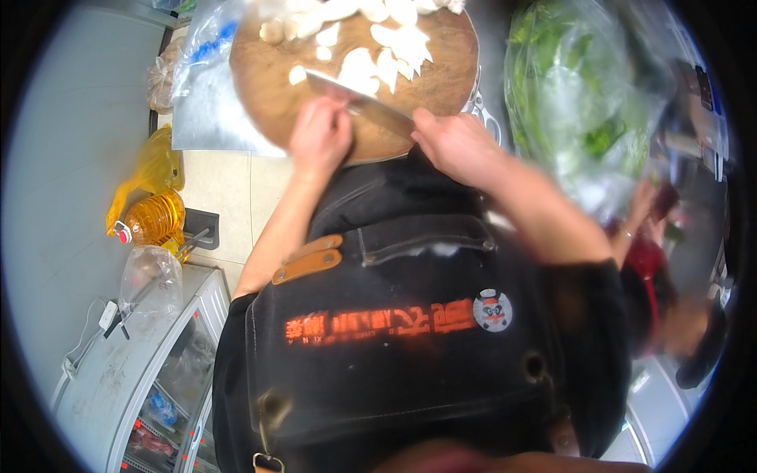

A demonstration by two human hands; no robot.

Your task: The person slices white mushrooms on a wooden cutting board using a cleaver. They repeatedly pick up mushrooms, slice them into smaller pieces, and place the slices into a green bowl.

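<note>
A round wooden chopping board [266, 88] lies before me, with overexposed white food pieces [358, 65], whole and cut, towards its far side. My right hand [449, 142] grips the handle end of a broad-bladed kitchen knife [378, 112], whose blade slants up and left across the board. Close to the blade's left part, my left hand [322, 130] is curled over the near left of the board. Blur hides whether it pinches the blade or a small thing. One small white piece [297, 74] lies by the blade's tip.
Right of the board, scissors [488, 115] lie beside a clear bag of leafy greens [579, 100]. A metal sheet [219, 118] is at left. Further left are an oil bottle [155, 217] and a glass-fronted cabinet [177, 355]. Another person [650, 254] is at right.
</note>
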